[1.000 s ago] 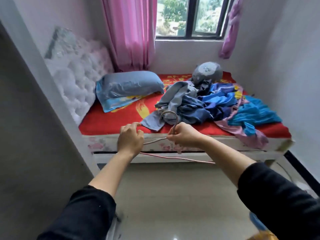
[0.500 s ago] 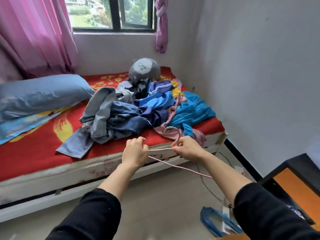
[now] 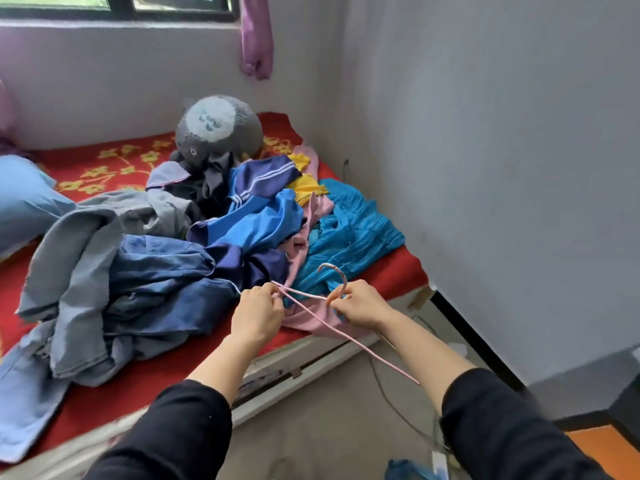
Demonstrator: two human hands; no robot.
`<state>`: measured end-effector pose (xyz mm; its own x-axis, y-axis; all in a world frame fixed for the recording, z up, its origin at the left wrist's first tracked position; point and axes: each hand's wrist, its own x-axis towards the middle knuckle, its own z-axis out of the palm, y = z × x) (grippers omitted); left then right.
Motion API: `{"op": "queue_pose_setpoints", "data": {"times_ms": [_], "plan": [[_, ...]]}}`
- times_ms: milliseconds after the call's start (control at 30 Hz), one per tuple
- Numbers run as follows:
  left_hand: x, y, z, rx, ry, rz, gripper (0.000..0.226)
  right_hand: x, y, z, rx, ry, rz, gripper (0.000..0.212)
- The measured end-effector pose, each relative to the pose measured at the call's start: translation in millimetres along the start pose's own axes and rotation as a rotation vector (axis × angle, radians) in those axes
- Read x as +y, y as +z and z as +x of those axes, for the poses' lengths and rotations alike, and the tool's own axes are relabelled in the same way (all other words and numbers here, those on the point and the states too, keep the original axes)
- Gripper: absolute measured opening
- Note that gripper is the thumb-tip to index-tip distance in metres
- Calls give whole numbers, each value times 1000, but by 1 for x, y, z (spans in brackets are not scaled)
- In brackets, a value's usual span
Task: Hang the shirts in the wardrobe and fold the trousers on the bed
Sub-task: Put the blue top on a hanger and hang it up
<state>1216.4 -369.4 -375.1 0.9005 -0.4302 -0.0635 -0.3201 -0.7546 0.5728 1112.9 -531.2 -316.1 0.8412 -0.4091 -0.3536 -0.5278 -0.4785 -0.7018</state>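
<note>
Shirts (image 3: 263,220) lie just beyond the left hand (image 3: 258,313) and right hand (image 3: 363,303), both gripping one hanger (image 3: 341,275); best free one to pick.

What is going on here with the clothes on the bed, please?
A person in black sleeves is at the bed's edge, holding a thin pink wire hanger in both hands. The left hand grips one end of it and the right hand pinches it just below the hook. No garment is on it yet. A pile of blue, grey, pink and yellow clothes lies on the red bedsheet, in front of a round grey plush toy.
</note>
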Motion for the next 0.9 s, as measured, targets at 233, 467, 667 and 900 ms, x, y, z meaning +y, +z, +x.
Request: {"op": "queue_pose_setpoints", "data": {"times_ms": [233, 467, 667, 900], "plan": [[33, 58, 113, -85, -25, -8, 33, 38, -59, 110, 77, 118, -3, 29], [57, 141, 208, -168, -228, -42, 37, 85, -106, 239, 27, 110, -25, 22], [56, 217, 249, -254, -543, -229, 36, 118, -115, 330, 97, 45, -97, 26], [4, 273, 259, -249, -591, -47, 57, 160, -60, 396, -66, -88, -294, 37]]}}
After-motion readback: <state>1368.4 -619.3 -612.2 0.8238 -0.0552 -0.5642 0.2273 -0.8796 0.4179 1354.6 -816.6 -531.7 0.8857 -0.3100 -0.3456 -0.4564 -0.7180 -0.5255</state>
